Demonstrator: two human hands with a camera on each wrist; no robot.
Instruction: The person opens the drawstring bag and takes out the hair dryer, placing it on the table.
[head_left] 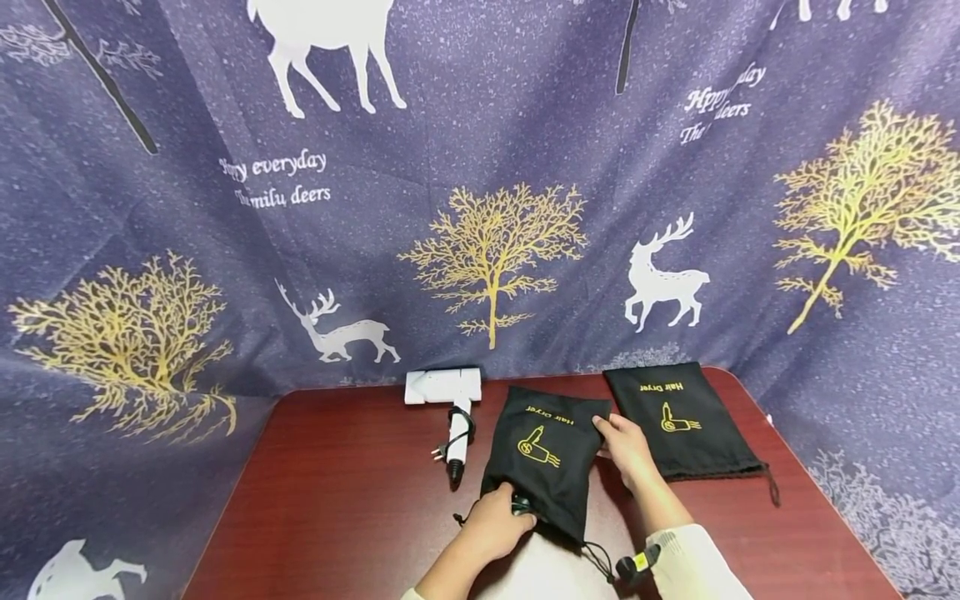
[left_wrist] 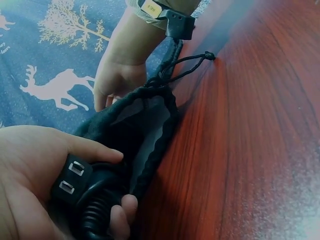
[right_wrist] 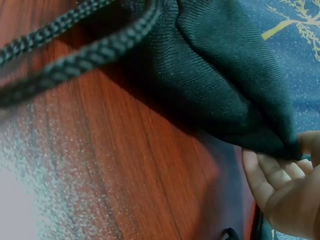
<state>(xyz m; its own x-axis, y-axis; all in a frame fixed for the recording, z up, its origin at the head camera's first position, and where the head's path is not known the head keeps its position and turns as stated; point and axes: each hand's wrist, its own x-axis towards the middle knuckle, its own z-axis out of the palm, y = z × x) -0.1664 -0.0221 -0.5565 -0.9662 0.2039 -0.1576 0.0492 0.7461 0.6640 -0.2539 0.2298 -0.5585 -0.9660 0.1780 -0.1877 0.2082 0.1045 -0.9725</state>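
A black drawstring bag (head_left: 551, 467), printed with "Hair Dryer" and a yellow dryer picture, lies between my hands. At its mouth, my left hand (head_left: 495, 523) grips a black power cord (left_wrist: 100, 187) with a two-pin plug (left_wrist: 72, 181) and a ribbed sleeve (left_wrist: 93, 215). Whatever the cord belongs to is hidden by the hand and the cloth. The bag's mouth (left_wrist: 167, 107) gapes around the fingers. My right hand (head_left: 624, 446) pinches the bag's far right corner, with the thumb on top and fingers underneath in the right wrist view.
A white hair dryer (head_left: 442, 387) with its black cord wound round the handle lies at the back, left of the bag. Another black "Hair Dryer" bag (head_left: 682, 450) lies flat at the right. Behind the red-brown table (head_left: 322, 500) hangs a deer-printed cloth (head_left: 495, 150).
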